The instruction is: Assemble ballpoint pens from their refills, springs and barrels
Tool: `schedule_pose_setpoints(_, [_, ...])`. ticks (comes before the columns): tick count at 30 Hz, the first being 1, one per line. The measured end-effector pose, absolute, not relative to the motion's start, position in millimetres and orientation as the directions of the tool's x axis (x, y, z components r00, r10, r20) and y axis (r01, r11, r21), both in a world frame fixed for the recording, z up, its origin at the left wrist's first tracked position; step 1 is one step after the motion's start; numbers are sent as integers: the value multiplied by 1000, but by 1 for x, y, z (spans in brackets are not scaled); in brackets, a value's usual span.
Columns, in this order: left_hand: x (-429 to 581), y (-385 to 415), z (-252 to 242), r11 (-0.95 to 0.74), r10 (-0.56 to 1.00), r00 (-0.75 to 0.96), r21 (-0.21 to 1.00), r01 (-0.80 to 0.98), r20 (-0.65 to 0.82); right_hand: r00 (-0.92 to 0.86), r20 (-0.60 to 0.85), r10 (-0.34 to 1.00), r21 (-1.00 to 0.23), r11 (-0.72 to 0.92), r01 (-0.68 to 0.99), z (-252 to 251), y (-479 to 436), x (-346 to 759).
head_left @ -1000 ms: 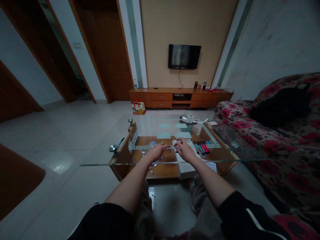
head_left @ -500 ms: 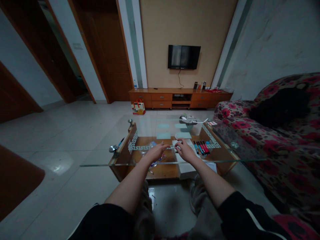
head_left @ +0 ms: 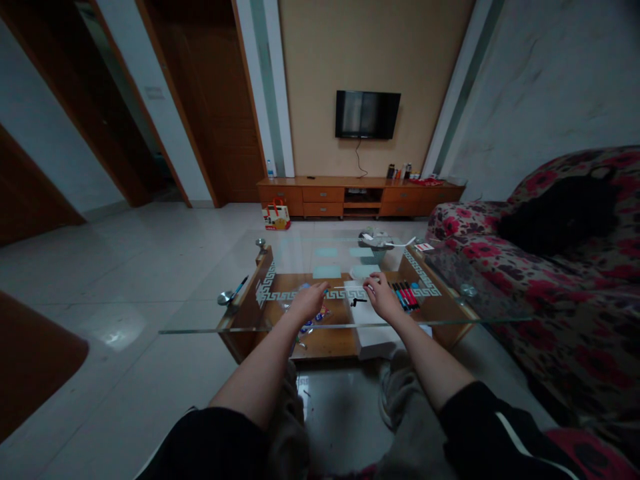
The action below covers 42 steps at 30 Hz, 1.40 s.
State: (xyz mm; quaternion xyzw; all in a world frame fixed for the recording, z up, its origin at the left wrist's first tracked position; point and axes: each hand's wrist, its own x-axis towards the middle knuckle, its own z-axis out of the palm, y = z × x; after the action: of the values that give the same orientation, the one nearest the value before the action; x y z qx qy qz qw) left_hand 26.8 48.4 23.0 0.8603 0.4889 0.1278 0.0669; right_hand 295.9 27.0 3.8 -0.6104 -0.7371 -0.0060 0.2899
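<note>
Above the glass table (head_left: 200, 308), my left hand (head_left: 309, 303) is closed, with a small blue-tipped object (head_left: 327, 291) showing at its fingertips. My right hand (head_left: 381, 297) pinches a thin whitish stick (head_left: 349, 288) that points left toward my left hand. A gap lies between the stick's tip and the blue object. Small black pieces (head_left: 359, 302) lie between the hands, nearer my right hand. A blue and black pen (head_left: 241, 287) rests at the table's left side.
Below the glass are a white box (head_left: 373, 339), several markers (head_left: 406, 295) and plastic-wrapped items (head_left: 311, 325). A dark basket (head_left: 377, 241) stands toward the table's far side. A flowered sofa (head_left: 480, 257) borders the right, and a patterned bag (head_left: 277, 217) is near the cabinet (head_left: 323, 195).
My hands have moved apart, the left one slightly left and the right one to the right. The thin stick and the black pieces now show more clearly between them.
</note>
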Motion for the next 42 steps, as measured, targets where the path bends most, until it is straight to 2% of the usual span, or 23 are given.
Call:
schedule_pose_setpoints(7, [28, 50, 22, -507, 862, 485, 216, 834, 150, -11, 330, 944, -334, 128, 934, -11, 31, 308])
schedule_pose_setpoints(23, [30, 48, 19, -533, 846, 516, 243, 810, 135, 33, 201, 979, -241, 17, 970, -23, 33, 305])
schedule_pose_setpoints(34, [29, 53, 12, -564, 826, 535, 295, 772, 179, 47, 169, 984, -275, 1, 961, -23, 32, 307])
schedule_pose_setpoints(42, [27, 58, 5, -608, 794, 561, 318, 727, 235, 46, 249, 967, -311, 34, 950, -28, 34, 307])
